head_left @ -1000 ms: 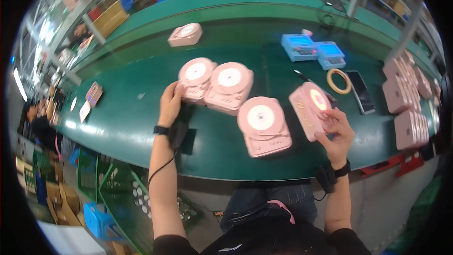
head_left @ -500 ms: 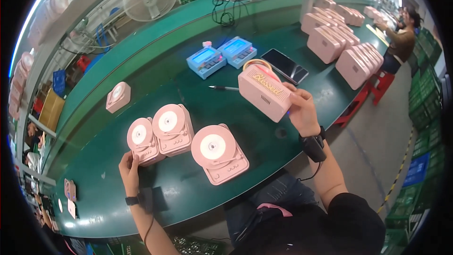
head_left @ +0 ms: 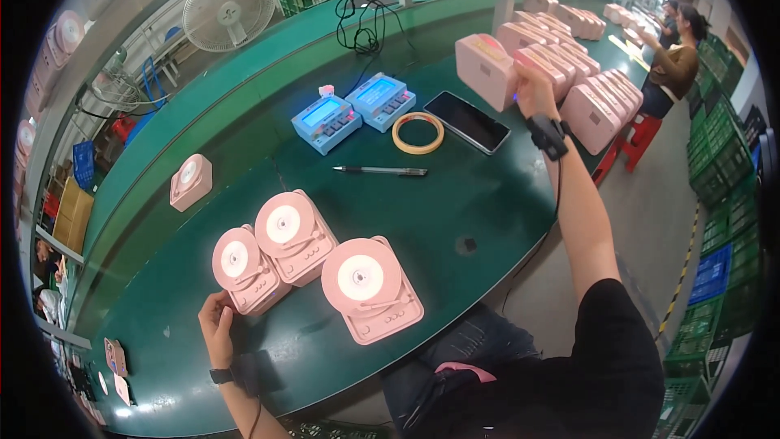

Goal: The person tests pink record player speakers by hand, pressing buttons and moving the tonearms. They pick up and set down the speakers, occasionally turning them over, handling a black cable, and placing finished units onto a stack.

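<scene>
My right hand (head_left: 535, 96) reaches out to the far right, closed on the end of a pink box-shaped mini record player (head_left: 485, 71). It holds the player on its side, a grille facing me, beside rows of similar pink players (head_left: 600, 110). At the left, my left hand (head_left: 217, 327) is at the lower corner of another pink mini record player (head_left: 246, 270), fingers partly curled and thumb apart. Two more pink players, one right beside it (head_left: 294, 236) and one nearer me (head_left: 370, 289), lie with their white-centred discs facing up.
Two blue devices with lit screens (head_left: 327, 120) stand mid-table, near a tape roll (head_left: 418, 149), a black phone (head_left: 467, 120) and a pen (head_left: 380, 171). Another pink player (head_left: 192, 181) sits far left. A fan (head_left: 230, 10) stands behind. People (head_left: 678, 57) work at the far right.
My right hand has carried its player away from me and to the right, uncovering the tape roll and pen. My left hand has stayed by the leftmost player. The view has shifted slightly.
</scene>
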{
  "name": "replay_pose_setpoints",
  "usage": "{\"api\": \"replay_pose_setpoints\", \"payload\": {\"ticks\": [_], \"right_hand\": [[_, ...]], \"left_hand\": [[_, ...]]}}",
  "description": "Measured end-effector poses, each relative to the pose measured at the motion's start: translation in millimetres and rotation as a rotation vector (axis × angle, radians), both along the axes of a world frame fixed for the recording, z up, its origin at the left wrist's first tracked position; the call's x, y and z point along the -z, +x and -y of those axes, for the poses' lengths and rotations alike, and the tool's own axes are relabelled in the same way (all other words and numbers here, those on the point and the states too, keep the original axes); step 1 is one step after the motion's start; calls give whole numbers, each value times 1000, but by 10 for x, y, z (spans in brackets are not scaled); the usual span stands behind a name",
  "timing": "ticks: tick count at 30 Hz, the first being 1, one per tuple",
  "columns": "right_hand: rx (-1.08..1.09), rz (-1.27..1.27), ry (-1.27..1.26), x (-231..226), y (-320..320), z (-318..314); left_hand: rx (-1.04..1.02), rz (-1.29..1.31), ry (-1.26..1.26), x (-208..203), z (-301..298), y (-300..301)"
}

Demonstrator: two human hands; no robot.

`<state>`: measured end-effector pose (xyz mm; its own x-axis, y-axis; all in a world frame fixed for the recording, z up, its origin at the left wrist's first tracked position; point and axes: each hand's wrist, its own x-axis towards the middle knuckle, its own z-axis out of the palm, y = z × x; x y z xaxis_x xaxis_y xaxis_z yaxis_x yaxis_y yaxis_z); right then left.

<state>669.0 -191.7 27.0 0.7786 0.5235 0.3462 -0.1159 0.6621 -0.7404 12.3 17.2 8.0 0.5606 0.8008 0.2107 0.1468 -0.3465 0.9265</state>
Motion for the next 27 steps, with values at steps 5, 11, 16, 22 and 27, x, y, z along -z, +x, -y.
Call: {"api": "replay_pose_setpoints", "payload": {"ticks": [5,11,16,22,27], "right_hand": [[8,-121,-6,85,487,-322],[-52,-276,-73,326,755,-697],[43,-89,-160,451,1049,-652],[349,593,-547,-419,-413,-159],[-238,1113,-605,-570,-2582,478]], "left_hand": [[37,16,-12,32,-120,-86],[-105,141,-98,121,-179,-192],[-91,188,-106,103,-164,-187],[-119,-1,5,-32,-75,139],[-148,-138,158,52,-39,5]]}}
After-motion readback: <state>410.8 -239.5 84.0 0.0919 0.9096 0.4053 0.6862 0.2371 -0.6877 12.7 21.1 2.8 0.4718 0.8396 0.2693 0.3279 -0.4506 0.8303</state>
